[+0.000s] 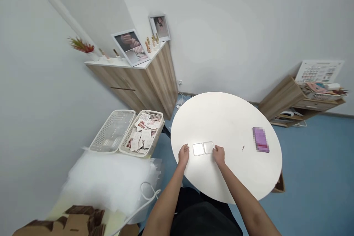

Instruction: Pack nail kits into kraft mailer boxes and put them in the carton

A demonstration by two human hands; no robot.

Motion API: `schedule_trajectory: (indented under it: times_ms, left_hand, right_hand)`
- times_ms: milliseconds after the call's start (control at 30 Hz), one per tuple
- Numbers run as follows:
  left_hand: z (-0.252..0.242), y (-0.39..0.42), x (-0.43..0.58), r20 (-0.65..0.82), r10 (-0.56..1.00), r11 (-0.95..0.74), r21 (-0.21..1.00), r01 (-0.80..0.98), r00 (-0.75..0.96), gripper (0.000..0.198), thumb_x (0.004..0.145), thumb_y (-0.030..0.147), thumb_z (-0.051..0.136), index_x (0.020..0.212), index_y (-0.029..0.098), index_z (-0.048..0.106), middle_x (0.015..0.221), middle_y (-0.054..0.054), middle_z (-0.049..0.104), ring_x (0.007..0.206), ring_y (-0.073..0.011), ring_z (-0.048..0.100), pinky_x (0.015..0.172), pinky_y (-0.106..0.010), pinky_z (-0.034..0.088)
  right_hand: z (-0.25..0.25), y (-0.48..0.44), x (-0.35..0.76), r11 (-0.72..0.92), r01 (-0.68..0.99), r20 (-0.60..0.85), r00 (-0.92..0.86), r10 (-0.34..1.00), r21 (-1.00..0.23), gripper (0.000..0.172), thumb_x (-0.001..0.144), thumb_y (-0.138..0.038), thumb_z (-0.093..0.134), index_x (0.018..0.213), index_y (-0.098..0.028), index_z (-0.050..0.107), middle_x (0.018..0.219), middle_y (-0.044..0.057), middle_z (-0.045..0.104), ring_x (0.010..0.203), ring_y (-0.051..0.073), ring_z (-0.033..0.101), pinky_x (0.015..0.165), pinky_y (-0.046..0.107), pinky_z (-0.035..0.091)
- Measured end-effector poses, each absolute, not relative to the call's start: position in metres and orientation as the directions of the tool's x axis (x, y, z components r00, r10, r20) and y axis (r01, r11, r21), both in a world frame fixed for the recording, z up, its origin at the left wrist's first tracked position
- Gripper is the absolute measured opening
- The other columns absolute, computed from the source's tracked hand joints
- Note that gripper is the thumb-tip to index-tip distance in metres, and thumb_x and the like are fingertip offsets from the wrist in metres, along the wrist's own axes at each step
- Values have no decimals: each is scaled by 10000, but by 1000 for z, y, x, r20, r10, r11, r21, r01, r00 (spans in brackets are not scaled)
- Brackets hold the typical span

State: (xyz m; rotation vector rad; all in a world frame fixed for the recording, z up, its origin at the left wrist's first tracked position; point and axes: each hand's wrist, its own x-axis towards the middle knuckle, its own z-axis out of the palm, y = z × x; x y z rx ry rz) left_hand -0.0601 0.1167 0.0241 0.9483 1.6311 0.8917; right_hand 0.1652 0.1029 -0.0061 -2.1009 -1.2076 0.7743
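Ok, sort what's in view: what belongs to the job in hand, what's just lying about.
Belongs:
- small open case, right hand at its edge, left hand nearby
- white table beneath

Apparently just lying about:
- purple item, blurred
- basket of printed papers
- large framed picture
- spiky plant

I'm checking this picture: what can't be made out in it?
All in the head view:
Right hand: too small to tell whether it grips the square case.
Purple item: pixelation hides its details.
Packets in the basket: print too small to read.
Brown box: mostly hidden by the table.
Cardboard: cut off by the bottom edge.
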Motion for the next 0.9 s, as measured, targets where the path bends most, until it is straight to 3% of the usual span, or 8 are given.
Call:
schedule_trajectory:
  times_ms: [133,200,300,400,567,733,900]
  left_hand:
    - [48,107,-92,-9,977,102,899,426,-214,309,880,174,440,1111,195,646,1102,-100,651,1031,-203,622,908,-359,511]
    - [62,103,-118,175,959,-12,811,585,-224,327,897,174,407,1120,202,645,1153,-105,622,1104,-227,580,962,-403,478]
    - [77,97,-163,330,900,1,652,758,-285,342,916,192,399,1167,189,631,1265,-132,562,1229,-273,492,1051,-480,395]
    - [80,90,-209,353,870,126,517,847,-344,400,935,243,398,1298,169,550,1426,-162,445,1366,-315,352,1121,-563,276]
    - [69,81,-266,261,889,272,360,892,-377,580,941,442,419,1429,129,411,1578,-207,201,1469,-376,99,1132,-662,110]
    - [61,78,-283,188,926,251,345,905,-328,645,933,527,428,1448,140,402,1586,-199,190,1478,-370,52,1146,-626,127]
    - [59,77,-284,167,925,252,401,881,-340,627,924,541,451,1440,187,418,1568,-174,266,1477,-370,68,1127,-672,96]
  right_hand:
    - [-6,113,147,-441,573,-166,468,868,-691,468,778,-358,453,1166,-132,586,1198,221,513,1163,387,431,939,502,361]
    - [-2,122,129,-397,599,-145,424,894,-696,493,793,-352,444,1218,-129,558,1232,214,477,1180,389,402,948,495,348]
    - [9,141,92,-268,633,-66,325,944,-726,464,817,-332,424,1225,-152,552,1200,180,484,1155,362,408,948,477,347]
    - [21,159,47,-94,666,42,186,982,-740,429,837,-319,416,1212,-163,551,1150,159,503,1119,339,422,956,481,343]
    - [48,181,-30,175,673,188,-55,981,-718,405,864,-304,427,1239,-184,524,1162,131,515,1090,297,440,959,464,363]
    - [78,205,-94,349,690,260,-234,937,-634,390,881,-265,435,1256,-208,525,1193,111,553,1111,280,451,935,427,384]
    - [100,231,-146,463,731,170,-442,881,-501,307,890,-231,463,1157,-187,610,1126,110,620,1089,276,473,936,409,364]
